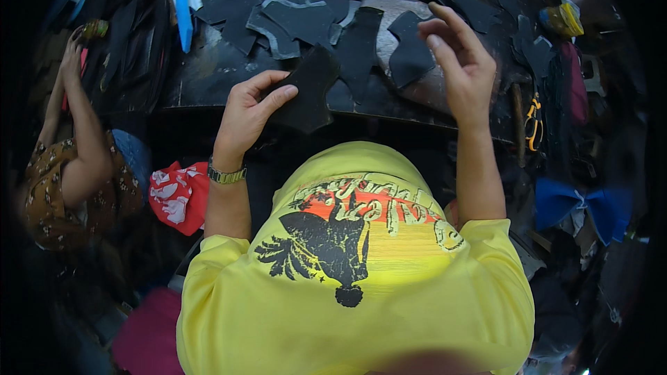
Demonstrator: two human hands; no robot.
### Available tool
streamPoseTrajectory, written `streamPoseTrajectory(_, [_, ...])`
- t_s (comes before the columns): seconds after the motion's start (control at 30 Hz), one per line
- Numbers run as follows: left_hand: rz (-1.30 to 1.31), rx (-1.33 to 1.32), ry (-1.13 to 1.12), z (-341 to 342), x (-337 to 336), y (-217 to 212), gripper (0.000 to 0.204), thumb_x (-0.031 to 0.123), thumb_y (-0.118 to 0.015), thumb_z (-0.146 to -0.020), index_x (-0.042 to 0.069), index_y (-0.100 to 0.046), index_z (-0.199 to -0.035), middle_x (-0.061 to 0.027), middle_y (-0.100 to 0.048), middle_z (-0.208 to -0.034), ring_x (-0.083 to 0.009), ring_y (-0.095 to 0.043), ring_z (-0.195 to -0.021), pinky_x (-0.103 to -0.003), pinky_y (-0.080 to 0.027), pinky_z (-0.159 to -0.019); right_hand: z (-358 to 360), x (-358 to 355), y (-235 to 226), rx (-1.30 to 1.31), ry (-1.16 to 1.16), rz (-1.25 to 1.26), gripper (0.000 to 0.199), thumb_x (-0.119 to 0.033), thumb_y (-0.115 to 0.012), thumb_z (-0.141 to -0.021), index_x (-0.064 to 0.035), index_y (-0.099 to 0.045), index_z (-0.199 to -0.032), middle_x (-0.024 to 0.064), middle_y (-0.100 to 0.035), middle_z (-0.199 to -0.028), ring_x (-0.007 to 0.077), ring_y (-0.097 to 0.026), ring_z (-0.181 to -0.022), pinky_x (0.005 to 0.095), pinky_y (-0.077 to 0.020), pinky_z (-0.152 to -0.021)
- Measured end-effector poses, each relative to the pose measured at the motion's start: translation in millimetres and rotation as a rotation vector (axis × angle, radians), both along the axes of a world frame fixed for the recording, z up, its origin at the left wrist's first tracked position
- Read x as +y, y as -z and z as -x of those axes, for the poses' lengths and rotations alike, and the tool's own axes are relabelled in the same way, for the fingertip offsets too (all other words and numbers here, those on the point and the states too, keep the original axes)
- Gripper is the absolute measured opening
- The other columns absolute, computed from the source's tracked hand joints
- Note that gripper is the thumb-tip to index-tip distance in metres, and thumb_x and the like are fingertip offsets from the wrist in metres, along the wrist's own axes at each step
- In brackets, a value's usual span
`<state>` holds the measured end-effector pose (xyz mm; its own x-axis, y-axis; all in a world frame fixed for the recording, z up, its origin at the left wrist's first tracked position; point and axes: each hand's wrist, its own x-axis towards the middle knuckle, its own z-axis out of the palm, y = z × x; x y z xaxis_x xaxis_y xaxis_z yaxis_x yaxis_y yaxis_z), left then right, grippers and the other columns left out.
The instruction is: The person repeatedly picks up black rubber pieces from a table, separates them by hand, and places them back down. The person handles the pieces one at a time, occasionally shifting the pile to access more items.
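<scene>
- Pinching a black cut piece (309,90) w/ left hand (250,114): thumb over top, fingers under, at near edge of dark worktable (208,76).
- Right hand (462,62) raised over table, fingers spread loose, holding nothing.
- Piece looks thin, light, floppy, prob. leather/felt; grip by edge, support the middle.
- More cut pieces (299,17) heaped farther back on table.
</scene>
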<state>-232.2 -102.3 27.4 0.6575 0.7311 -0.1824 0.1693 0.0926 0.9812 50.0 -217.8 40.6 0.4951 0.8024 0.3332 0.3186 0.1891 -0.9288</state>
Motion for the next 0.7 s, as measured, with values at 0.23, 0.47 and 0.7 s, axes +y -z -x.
streamPoseTrajectory(0.23, [0.052, -0.194, -0.162, -3, 7, 10, 0.023, 0.011, -0.062, -0.095, -0.002, -0.063, -0.113, -0.0028, -0.067, -0.101, -0.0062, -0.061, -0.089, -0.021, -0.050, -0.080, -7, 40, 14, -0.666, 0.156, 0.222, 0.026, -0.021, -0.071, -0.084, -0.0034, -0.072, -0.103, 0.0089, -0.067, -0.100, 0.0230, -0.060, -0.094, 0.0329, -0.0474, -0.084])
streamPoseTrajectory(0.47, [0.127, -0.271, -0.170, -12, 16, 23, 0.022, 0.012, -0.061, -0.096, -0.001, -0.062, -0.113, -0.0025, -0.067, -0.103, -0.0062, -0.061, -0.092, -0.021, -0.048, -0.084, 10, 58, 30, -0.244, 0.082, 0.197, 0.020, -0.017, -0.077, -0.079, -0.0027, -0.072, -0.091, 0.0028, -0.066, -0.085, 0.0151, -0.062, -0.077, 0.0274, -0.0487, -0.068])
streamPoseTrajectory(0.7, [0.165, -0.272, -0.158, -11, 21, 28, 0.022, 0.012, -0.060, -0.096, 0.000, -0.062, -0.114, -0.0026, -0.067, -0.104, -0.0062, -0.061, -0.093, -0.021, -0.047, -0.085, -18, 35, 17, 0.650, -0.022, 0.133, 0.015, -0.009, -0.074, -0.083, -0.0089, -0.061, -0.091, -0.0024, -0.063, -0.074, 0.0051, -0.057, -0.061, 0.0197, -0.0463, -0.054])
